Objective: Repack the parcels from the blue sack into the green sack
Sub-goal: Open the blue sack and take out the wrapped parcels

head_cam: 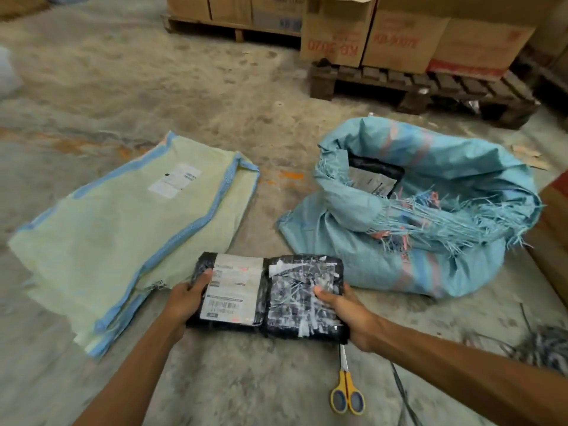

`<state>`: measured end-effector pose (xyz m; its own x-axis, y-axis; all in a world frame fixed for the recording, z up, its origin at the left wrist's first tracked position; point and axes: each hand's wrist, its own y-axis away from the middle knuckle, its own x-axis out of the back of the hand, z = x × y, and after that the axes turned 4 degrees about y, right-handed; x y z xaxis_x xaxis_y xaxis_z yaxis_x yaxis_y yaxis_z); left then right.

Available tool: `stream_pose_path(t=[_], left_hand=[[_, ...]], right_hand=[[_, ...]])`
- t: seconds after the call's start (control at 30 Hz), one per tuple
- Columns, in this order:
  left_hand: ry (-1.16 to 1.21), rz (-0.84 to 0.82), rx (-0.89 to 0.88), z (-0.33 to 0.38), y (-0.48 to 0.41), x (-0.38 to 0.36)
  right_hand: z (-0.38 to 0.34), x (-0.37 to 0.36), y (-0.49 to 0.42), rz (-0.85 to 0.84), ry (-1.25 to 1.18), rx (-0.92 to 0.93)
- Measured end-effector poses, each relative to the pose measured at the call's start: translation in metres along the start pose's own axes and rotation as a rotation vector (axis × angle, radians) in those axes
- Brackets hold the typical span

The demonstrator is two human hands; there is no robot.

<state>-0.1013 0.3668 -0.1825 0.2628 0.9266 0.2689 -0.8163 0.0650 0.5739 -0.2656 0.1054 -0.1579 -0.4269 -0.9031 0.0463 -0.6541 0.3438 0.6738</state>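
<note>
A: Where is the parcel?
B: Low in the middle of the view. It is a flat black parcel (295, 290) held by both ends. A white label (233, 287) covers its left half, and scraps of pale tape cross the right half.
A: How do the hands sit?
B: The left hand (184, 298) grips the nine o'clock end, thumb on top at the label's edge, the other fingers curled underneath and hidden. The right hand (347, 309) grips the three o'clock end the same way, thumb pressed on the taped face. Whether the parcel touches the floor (246, 379) I cannot tell.
A: And the sacks?
B: From the parcel, the green sack (123, 229) lies flat on the concrete at ten o'clock, its frayed near edge just beside the left hand. The blue sack (430, 204) sits slumped at two o'clock, mouth open and frayed, with a second parcel (373, 179) showing inside.
A: Anything else?
B: Yellow-handled scissors (347, 392) lie at five o'clock, blades running under the parcel's corner. A heap of cut strands (544, 345) lies at four o'clock. Cardboard boxes (405, 41) on a wooden pallet (399, 84) stand at one o'clock, well apart.
</note>
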Motion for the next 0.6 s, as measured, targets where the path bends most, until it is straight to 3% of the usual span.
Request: stream_pose_path(t=[0.1,0.17,0.3,0.33,0.4,0.5,0.6], left_hand=[[-0.055,0.083,-0.027,-0.010,-0.014,0.018],[-0.178,0.133,-0.077,-0.013,-0.019,0.022],[-0.896,0.179,-0.155,0.022,-0.007,0.013],[-1.071,0.194,-0.208,0.042,0.003,0.007],[-1.192,0.190,-0.308,0.090,0.023,-0.015],[-1.059,0.112,-0.551,0.164,0.052,-0.068],[-0.771,-0.049,-0.946,0.224,0.078,-0.135]], right_hand=[[-0.001,-0.028,-0.007,0.018,0.104,0.003],[-0.006,-0.040,-0.011,0.061,0.322,0.004],[-0.058,-0.028,0.001,-0.024,1.099,-0.015],[-0.077,-0.022,0.008,-0.048,1.166,0.025],[-0.108,-0.006,0.014,-0.027,1.066,0.135],[-0.162,0.030,0.027,0.264,0.881,0.467],[-0.207,0.094,0.021,0.707,1.018,0.787]])
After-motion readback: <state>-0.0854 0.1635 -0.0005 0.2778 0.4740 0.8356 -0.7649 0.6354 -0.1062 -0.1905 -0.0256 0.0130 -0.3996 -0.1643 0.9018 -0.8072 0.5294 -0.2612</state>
